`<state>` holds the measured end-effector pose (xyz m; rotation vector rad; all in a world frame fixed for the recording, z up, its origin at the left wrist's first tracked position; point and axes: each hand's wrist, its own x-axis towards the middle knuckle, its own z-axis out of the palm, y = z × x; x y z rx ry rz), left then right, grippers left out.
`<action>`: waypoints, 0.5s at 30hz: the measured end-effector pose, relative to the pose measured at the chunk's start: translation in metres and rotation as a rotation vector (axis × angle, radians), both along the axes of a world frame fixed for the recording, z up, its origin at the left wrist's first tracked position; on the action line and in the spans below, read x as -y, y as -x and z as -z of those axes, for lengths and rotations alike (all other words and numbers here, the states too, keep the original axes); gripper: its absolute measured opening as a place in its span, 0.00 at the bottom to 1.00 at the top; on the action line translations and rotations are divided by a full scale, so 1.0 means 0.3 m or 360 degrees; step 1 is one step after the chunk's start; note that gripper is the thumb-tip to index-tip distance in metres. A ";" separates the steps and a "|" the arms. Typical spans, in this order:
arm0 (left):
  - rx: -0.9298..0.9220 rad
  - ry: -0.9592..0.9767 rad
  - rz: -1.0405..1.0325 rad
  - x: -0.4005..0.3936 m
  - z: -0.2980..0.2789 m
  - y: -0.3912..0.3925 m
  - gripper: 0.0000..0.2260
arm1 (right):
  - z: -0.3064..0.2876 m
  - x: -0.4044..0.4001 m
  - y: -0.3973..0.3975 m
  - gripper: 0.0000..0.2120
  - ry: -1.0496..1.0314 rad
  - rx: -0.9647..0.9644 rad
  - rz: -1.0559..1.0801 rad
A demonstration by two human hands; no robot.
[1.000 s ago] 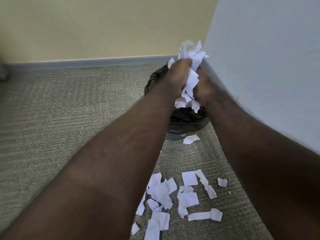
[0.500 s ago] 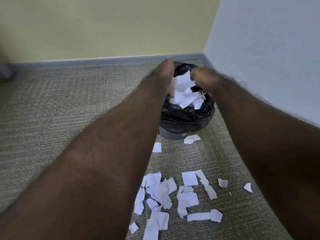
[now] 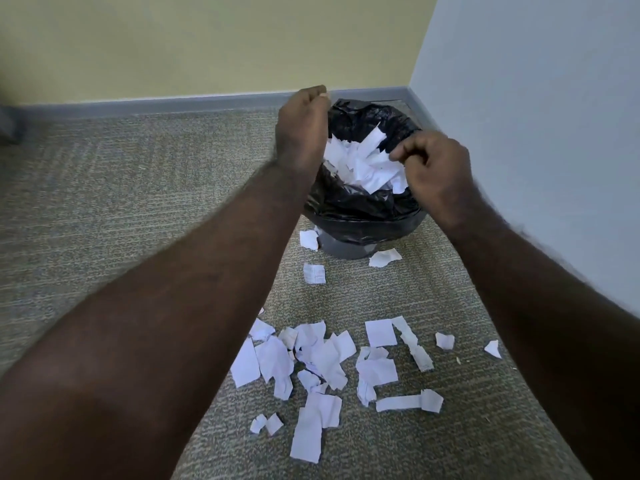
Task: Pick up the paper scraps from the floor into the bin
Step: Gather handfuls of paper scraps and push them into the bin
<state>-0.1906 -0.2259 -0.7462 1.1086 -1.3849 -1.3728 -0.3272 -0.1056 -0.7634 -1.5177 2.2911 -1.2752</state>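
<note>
Bin: a small round grey waste bin (image 3: pixel 349 249) lined with a crinkled black plastic bag (image 3: pixel 360 206), standing in the corner of the room on the speckled grey-beige carpet (image 3: pixel 104 202).
Scraps in the bin: a heap of torn white paper pieces (image 3: pixel 360 161) fills its mouth, one strip sticking up towards the far rim.
Left hand: the left hand (image 3: pixel 303 128) hangs over the bin's left rim, back towards us, fingers pointing away and drawn together (I cannot tell whether anything is in it).
Right hand: the right hand (image 3: pixel 433 168) is over the bin's right rim, fingers curled in loosely; no paper shows in them.
Scraps near the bin: three white scraps (image 3: pixel 314 273) lie on the carpet just in front of its base.
Scraps farther out: a wide scatter of torn white paper scraps (image 3: pixel 322 362) lies well in front of the bin, between the two forearms.
Walls: a yellow wall (image 3: pixel 207 43) behind the bin, a pale blue-grey wall (image 3: pixel 536 98) on its right.
</note>
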 end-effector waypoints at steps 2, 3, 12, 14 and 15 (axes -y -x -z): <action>-0.0001 0.0069 -0.0047 -0.011 0.018 -0.013 0.13 | 0.021 -0.002 -0.016 0.15 -0.0028 -0.0100 -0.0076; 0.0021 0.0083 -0.0063 -0.020 0.024 -0.018 0.14 | 0.031 0.004 -0.022 0.14 -0.0107 -0.0160 -0.0113; 0.0933 0.0627 0.0394 -0.062 0.097 -0.008 0.18 | 0.005 0.147 -0.039 0.18 -0.1131 -0.0649 -0.0282; 0.1155 0.0681 0.0444 -0.062 0.110 -0.010 0.19 | -0.001 0.181 -0.030 0.19 -0.1238 -0.0751 -0.0298; 0.1236 0.0684 0.0452 -0.060 0.120 -0.010 0.20 | -0.014 0.183 -0.044 0.20 -0.1296 -0.0849 -0.0322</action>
